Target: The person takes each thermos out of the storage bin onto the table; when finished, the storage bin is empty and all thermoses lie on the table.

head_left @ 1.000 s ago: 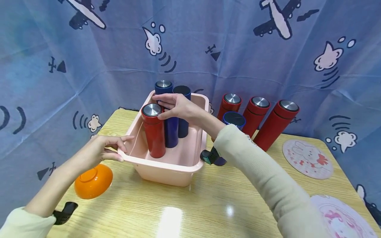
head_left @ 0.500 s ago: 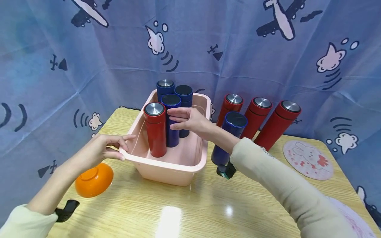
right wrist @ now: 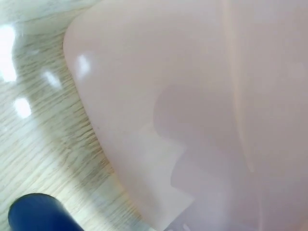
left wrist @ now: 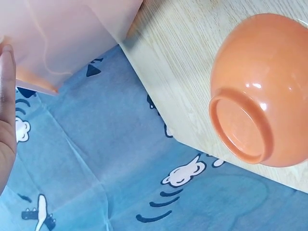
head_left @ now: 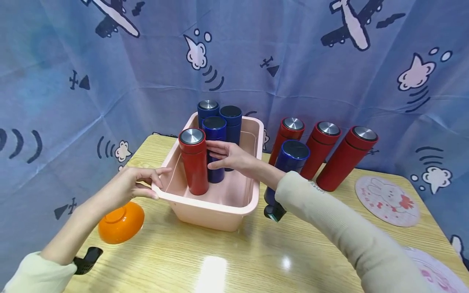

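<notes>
- Pinching the pink tub (head_left: 209,206) at its near-left corner with the left hand (head_left: 129,179).
- Inside the tub's left side, upright: red bottle (head_left: 196,169).
- Over the tub, fingers straight, thumb apart: right hand (head_left: 234,158); contact with bottle hard to tell.
- Probably stiff, smooth, heavyish; best gripped around its body.

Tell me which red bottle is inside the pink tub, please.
The red bottle in front of the three blue bottles; the other three red bottles are on the table, right of the tub.
</notes>
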Demonstrator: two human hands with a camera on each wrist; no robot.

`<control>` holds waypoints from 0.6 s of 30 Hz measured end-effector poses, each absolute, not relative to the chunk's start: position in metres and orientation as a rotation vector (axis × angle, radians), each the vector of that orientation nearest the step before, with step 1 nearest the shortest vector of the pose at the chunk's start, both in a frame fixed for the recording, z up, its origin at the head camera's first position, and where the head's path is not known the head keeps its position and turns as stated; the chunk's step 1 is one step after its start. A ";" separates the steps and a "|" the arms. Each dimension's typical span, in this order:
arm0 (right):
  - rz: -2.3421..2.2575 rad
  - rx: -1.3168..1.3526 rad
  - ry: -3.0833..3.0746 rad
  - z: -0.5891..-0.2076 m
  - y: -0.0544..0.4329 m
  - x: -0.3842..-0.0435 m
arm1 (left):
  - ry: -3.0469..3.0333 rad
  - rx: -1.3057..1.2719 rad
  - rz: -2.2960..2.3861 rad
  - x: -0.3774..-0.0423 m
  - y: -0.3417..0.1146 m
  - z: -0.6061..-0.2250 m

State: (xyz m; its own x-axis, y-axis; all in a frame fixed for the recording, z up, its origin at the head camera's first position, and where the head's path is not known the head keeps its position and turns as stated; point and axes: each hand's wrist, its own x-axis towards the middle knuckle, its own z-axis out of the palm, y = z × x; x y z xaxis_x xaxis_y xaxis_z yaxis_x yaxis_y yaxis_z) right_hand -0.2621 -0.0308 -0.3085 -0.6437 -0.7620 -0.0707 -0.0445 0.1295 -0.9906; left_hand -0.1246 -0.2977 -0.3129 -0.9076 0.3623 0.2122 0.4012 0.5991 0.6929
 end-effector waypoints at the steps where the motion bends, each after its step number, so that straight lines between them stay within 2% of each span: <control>1: -1.569 -0.778 1.817 -0.309 -0.031 -0.263 | -2.765 -0.658 -1.216 -0.124 -0.298 -0.313; 18: -1.621 -0.804 1.870 -0.314 -0.044 -0.265 | -2.731 -0.681 -1.237 -0.124 -0.298 -0.314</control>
State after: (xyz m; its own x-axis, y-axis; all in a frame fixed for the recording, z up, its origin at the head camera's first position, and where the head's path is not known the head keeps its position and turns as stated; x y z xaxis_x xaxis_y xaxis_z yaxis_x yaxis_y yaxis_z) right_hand -0.2654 -0.0436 -0.3139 -0.6803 -0.7328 -0.0115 -0.0925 0.1014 -0.9905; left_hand -0.1237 -0.2979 -0.3138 -0.8997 0.3663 0.2374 0.4200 0.5787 0.6991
